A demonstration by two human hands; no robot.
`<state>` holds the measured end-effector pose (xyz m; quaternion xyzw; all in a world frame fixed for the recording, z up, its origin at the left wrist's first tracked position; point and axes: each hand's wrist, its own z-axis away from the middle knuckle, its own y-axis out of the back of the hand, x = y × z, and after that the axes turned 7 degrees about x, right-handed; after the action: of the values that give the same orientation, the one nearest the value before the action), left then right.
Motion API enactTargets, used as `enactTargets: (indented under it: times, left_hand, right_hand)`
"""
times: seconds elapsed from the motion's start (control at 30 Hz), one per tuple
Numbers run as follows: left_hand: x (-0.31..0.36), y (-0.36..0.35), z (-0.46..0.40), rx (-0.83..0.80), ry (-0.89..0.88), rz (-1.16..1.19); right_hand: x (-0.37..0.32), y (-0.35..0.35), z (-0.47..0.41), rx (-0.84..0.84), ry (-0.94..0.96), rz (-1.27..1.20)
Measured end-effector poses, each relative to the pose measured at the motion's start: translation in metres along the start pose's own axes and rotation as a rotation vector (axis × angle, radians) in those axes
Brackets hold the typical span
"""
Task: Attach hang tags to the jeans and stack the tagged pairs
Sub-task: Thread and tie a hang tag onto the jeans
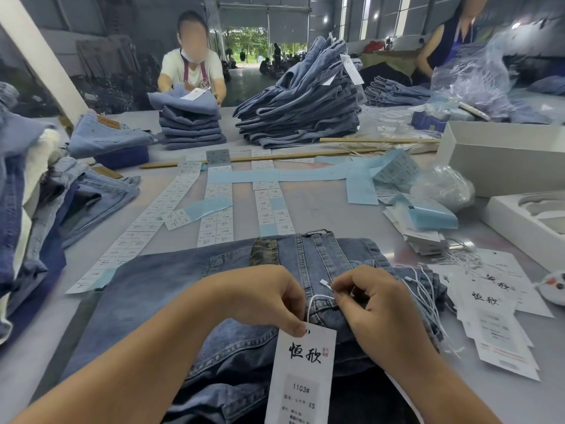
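A folded pair of blue jeans (159, 289) lies flat in front of me, waistband towards the far side. My left hand (263, 298) pinches the top of a white hang tag (301, 374) by its hole; the tag is printed 1103# and XS. My right hand (370, 307) pinches the white tag string (319, 298) at a belt loop, with the small plastic clasp end (324, 283) sticking up between my hands. A bundle of loose white strings (428, 289) lies on the jeans to the right. More hang tags (495, 319) are spread on the table at the right.
Strips of size stickers (214, 206) and blue backing paper (284, 175) cover the table's middle. Stacks of folded jeans (302, 117) stand at the far side, where a person handles another stack (189, 123). Jeans pile at the left (46, 209); white boxes (504, 154) stand at the right.
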<state>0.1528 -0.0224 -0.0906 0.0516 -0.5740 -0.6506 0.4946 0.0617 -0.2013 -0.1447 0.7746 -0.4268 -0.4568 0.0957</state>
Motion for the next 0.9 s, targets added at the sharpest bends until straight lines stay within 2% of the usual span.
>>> enactTargets:
  times: [0.1, 0.27, 0.4, 0.5, 0.6, 0.73, 0.9]
  left_hand:
    - [-0.003, 0.000, -0.002, 0.035, 0.005, 0.077]
    - [-0.009, 0.002, -0.006, 0.179, 0.013, 0.265]
    - [-0.013, 0.002, -0.009, 0.295, 0.034, 0.318]
    - [-0.011, -0.003, -0.013, 0.345, 0.012, 0.321]
    - [-0.007, -0.010, -0.018, 0.302, 0.040, 0.315]
    - [-0.003, -0.015, -0.024, 0.354, 0.001, 0.198]
    - [0.001, -0.017, -0.025, 0.375, -0.006, 0.167]
  right_hand:
    - [0.001, 0.000, 0.000, 0.011, -0.007, -0.006]
    - [0.002, -0.001, 0.000, 0.005, -0.030, -0.025]
    - [0.001, 0.000, 0.000, -0.008, -0.051, -0.019]
    - [0.001, 0.000, -0.001, -0.041, -0.085, 0.004]
    - [0.001, -0.001, -0.002, -0.073, -0.104, 0.020]
    - [0.000, 0.000, -0.001, -0.062, -0.147, 0.012]
    - [-0.001, 0.000, 0.001, -0.068, -0.161, 0.008]
